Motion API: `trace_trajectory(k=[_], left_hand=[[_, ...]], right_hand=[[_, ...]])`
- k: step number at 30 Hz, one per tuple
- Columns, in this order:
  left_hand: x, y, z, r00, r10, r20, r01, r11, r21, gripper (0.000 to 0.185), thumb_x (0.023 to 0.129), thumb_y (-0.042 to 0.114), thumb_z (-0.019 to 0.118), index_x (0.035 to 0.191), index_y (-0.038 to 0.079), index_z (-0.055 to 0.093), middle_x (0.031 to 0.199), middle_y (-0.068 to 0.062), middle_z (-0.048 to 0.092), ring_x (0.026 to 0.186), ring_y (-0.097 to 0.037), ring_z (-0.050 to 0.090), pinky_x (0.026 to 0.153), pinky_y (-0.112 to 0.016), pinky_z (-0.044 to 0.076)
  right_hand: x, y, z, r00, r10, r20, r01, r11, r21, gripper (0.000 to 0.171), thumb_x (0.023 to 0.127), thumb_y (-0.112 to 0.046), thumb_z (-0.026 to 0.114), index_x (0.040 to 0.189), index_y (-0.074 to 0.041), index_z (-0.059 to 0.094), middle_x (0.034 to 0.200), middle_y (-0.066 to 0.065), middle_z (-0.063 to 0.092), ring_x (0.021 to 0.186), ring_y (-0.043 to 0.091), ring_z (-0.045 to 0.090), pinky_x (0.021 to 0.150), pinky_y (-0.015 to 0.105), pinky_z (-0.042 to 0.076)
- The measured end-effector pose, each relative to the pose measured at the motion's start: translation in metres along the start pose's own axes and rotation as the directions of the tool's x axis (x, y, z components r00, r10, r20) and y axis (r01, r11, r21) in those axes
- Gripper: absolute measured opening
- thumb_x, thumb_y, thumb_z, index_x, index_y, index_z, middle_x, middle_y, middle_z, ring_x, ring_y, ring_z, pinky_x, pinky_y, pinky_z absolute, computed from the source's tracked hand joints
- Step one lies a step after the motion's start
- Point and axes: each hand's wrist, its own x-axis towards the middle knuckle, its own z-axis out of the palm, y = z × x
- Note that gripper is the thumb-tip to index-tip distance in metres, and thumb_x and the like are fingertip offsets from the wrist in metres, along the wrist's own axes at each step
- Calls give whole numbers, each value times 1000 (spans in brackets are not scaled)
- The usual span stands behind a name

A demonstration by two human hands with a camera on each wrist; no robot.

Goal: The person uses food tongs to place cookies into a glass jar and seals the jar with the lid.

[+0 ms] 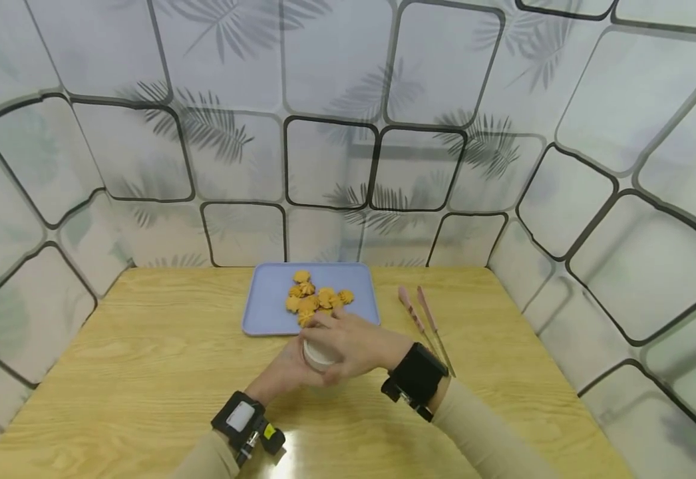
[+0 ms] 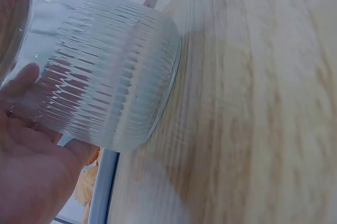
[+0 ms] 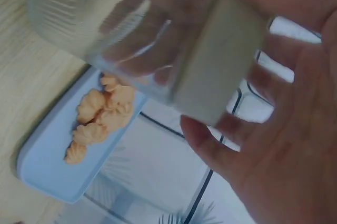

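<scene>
A clear glass jar (image 2: 110, 71) with ribbed sides stands between my two hands, its base right at the wooden tabletop. My left hand (image 1: 291, 369) holds the jar around its side, and those fingers show through the glass in the right wrist view. From above, my right hand (image 1: 362, 339) grips the jar's pale off-white lid (image 3: 221, 56), fingers spread around its rim. The lid sits at the jar's mouth. In the head view the hands cover most of the jar. Just beyond them, golden ruffled cookies (image 1: 306, 304) lie on a light blue tray (image 1: 269, 303).
Right of the tray lies a slim metal utensil with two arms and pink ends (image 1: 424, 306), like tongs, partly behind my right wrist. A pale curtain (image 1: 330, 159) with dark outlines and leaf prints surrounds the wooden table (image 1: 162, 346) at the back and sides.
</scene>
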Motion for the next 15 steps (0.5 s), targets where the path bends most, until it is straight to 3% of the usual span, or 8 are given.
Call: trace_trajectory(k=[3, 5, 8, 9, 11, 13, 15], left_hand=[[-1, 1, -1, 1000, -9, 8, 9, 1000, -2, 99, 73, 11, 87, 156, 8, 32, 144, -18, 49, 123, -31, 55, 100, -39, 50], [-1, 1, -3, 999, 32, 32, -34, 998, 44, 97, 76, 12, 86, 157, 4, 32, 148, -19, 48, 127, -34, 54, 103, -39, 48], [-1, 3, -5, 997, 50, 57, -55, 994, 95, 90, 80, 14, 85, 154, 1, 36, 148, -19, 51, 129, -35, 55, 104, -34, 48], [-1, 4, -5, 997, 43, 62, -49, 993, 105, 88, 80, 14, 85, 153, 1, 38, 146, -19, 53, 128, -35, 56, 103, -33, 49], [-1, 4, -5, 999, 16, 49, -22, 992, 122, 87, 78, 13, 87, 151, 2, 41, 141, -18, 57, 124, -33, 59, 100, -36, 51], [-1, 5, -4, 1000, -9, 28, 5, 988, 157, 91, 73, 12, 89, 150, 6, 43, 138, -14, 59, 120, -30, 61, 99, -38, 52], [0, 5, -3, 1000, 1, 10, -3, 977, 214, 93, 69, 12, 91, 150, 8, 44, 136, -12, 60, 119, -28, 60, 98, -40, 53]], right_hand=[[2, 2, -4, 997, -60, 43, 57, 995, 79, 66, 81, -33, 84, 139, -16, 57, 147, 6, 51, 130, 28, 47, 106, 44, 40], [2, 1, -3, 998, -41, 57, 31, 985, 170, 60, 83, -32, 81, 137, -19, 59, 154, 7, 45, 142, 33, 38, 114, 55, 32], [1, -6, 2, 994, 105, 8, -105, 969, 223, 59, 88, -43, 72, 143, -25, 56, 163, 9, 34, 152, 38, 25, 116, 67, 23], [2, -10, 4, 983, 180, -28, -170, 963, 208, 61, 90, -49, 67, 145, -26, 55, 164, 11, 33, 151, 39, 26, 115, 68, 25], [3, -17, 8, 938, 331, -104, -314, 938, 149, 69, 90, -65, 58, 146, -24, 54, 155, 16, 44, 141, 41, 43, 107, 64, 40], [5, -23, 9, 878, 447, -170, -437, 895, 93, 75, 88, -76, 53, 137, -19, 61, 133, 17, 60, 113, 35, 62, 83, 51, 55], [7, -27, 10, 829, 525, -190, -522, 850, 71, 79, 85, -82, 50, 125, -15, 66, 110, 14, 65, 84, 27, 63, 60, 38, 53]])
